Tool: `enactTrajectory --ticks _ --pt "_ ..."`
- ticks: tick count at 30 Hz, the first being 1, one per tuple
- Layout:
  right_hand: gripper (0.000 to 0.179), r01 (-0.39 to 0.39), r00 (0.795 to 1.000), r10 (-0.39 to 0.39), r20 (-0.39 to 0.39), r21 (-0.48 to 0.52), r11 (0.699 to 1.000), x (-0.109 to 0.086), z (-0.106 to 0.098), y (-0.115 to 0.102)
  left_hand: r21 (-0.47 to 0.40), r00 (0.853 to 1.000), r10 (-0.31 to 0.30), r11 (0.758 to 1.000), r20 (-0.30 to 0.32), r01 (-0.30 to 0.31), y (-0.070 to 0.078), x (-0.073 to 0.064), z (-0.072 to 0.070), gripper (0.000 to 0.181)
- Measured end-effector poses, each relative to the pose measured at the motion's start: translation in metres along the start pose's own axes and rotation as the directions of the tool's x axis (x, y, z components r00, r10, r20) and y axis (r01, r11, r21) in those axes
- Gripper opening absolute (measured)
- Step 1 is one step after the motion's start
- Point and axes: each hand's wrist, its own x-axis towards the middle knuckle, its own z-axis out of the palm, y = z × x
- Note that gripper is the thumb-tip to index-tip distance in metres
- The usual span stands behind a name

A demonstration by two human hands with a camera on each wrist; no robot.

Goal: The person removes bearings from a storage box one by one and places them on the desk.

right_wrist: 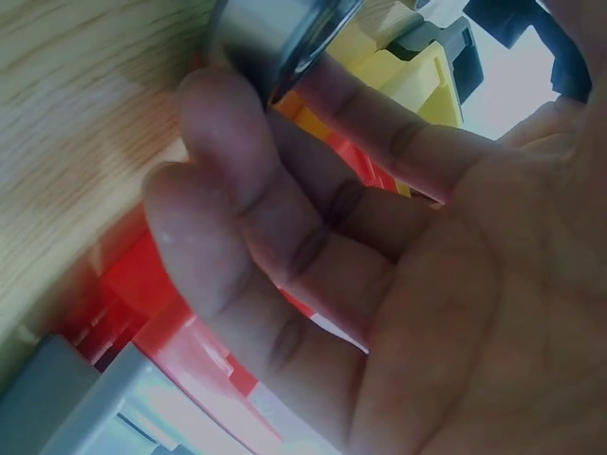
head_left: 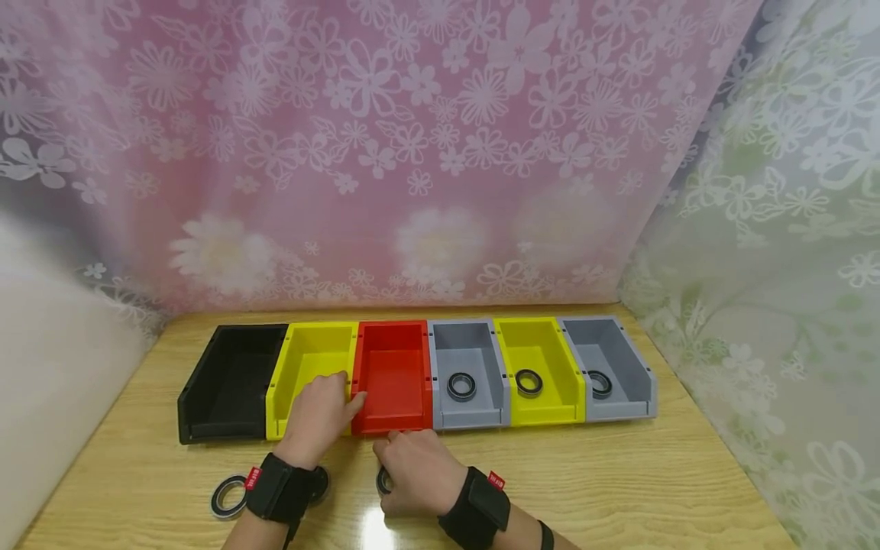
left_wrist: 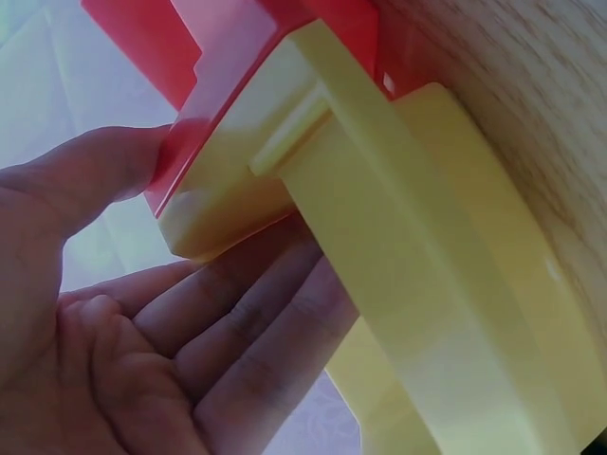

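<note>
My left hand (head_left: pixel 318 418) grips the adjoining walls of the yellow bin (head_left: pixel 328 336) and the red bin (head_left: pixel 393 376). In the left wrist view the thumb touches the red side, while the other fingers reach behind the yellow wall. Just in front of the red bin, my right hand (head_left: pixel 421 472) holds a ball bearing (right_wrist: pixel 270 43) by its rim, close to the table. Part of this bearing is hidden by the hand in the head view. A second bearing (head_left: pixel 228 498) lies flat left of my left wrist; a third dark ring (head_left: pixel 321 484) is mostly covered by that wrist.
The bins form a row, with a black bin (head_left: pixel 237 382) at the left end. One bearing each lies in the grey bin (head_left: pixel 464 341), the right yellow bin (head_left: pixel 543 344) and the far-right grey bin (head_left: pixel 608 340). Floral curtains (head_left: pixel 412 153) hang behind the wooden table (head_left: pixel 584 489).
</note>
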Motion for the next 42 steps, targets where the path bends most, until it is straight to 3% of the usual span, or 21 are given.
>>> enactTrajectory --ticks 33,38,42 --pt "0.041 -0.046 0.997 0.049 0.053 -0.055 0.997 0.0015 0.0021 -0.0001 -0.017 1.000 -0.010 1.000 0.008 0.010 -0.0004 0.0017 0.0008 0.035" --pt "0.042 -0.062 0.995 0.065 0.078 -0.037 0.997 0.0019 0.0011 0.0007 0.001 1.000 -0.002 1.000 0.001 0.002 0.0000 0.0021 0.0007 0.034" --pt "0.036 -0.077 0.996 0.077 0.054 -0.001 0.997 0.0008 -0.0024 0.0036 0.008 1.000 0.010 1.000 -0.003 -0.010 0.0007 0.0013 0.0000 0.034"
